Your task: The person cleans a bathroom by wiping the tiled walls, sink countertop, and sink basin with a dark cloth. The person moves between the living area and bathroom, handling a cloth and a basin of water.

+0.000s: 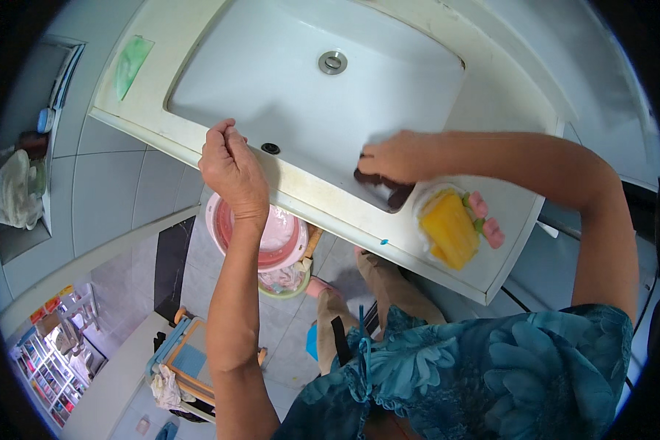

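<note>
My right hand (390, 157) grips a dark brown pad or cloth (401, 197) against the near right inner corner of the white washbasin (286, 71). The pad is blurred and half hidden under the fingers, so its exact kind is unclear. Over the front edge of the cream countertop (330, 206), at the basin's near left side, my left hand (234, 170) is closed with curled fingers. Nothing shows in it. A metal drain plug (333, 62) sits in the basin floor, and a dark round overflow hole (270, 148) lies in the near wall.
Right of the basin, a yellow folded cloth (451, 228) lies on a whitish dish beside pink flower ornaments (487, 220). A green translucent sheet (133, 63) lies at the counter's far left. Below are a pink basin (213, 220) and a wooden-framed chair (190, 352). A wall niche (22, 242) holds items.
</note>
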A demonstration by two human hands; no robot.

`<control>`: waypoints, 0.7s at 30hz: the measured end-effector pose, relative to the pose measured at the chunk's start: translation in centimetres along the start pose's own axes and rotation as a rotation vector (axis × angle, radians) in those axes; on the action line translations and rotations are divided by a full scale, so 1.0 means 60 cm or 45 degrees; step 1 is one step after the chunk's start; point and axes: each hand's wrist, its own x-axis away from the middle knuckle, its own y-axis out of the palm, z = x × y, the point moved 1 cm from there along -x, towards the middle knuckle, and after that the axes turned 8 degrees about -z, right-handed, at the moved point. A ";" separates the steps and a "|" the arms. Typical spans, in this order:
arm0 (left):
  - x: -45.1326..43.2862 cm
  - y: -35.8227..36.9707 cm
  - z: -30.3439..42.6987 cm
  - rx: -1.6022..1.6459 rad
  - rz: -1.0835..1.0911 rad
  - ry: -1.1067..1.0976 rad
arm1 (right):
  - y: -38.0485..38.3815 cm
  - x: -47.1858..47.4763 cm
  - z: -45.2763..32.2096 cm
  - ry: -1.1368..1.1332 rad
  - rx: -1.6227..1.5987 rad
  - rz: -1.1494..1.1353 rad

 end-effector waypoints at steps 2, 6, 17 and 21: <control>-0.003 0.002 0.000 0.001 -0.006 0.014 | 0.005 -0.038 0.061 0.280 0.311 0.054; -0.003 0.011 0.004 0.029 0.019 0.052 | -0.028 -0.102 0.206 0.600 0.451 0.564; -0.001 -0.005 -0.006 -0.063 -0.027 0.015 | 0.003 -0.103 0.049 -0.254 0.001 0.695; 0.000 0.001 0.004 -0.056 -0.030 0.018 | -0.026 -0.072 0.154 0.240 0.372 0.536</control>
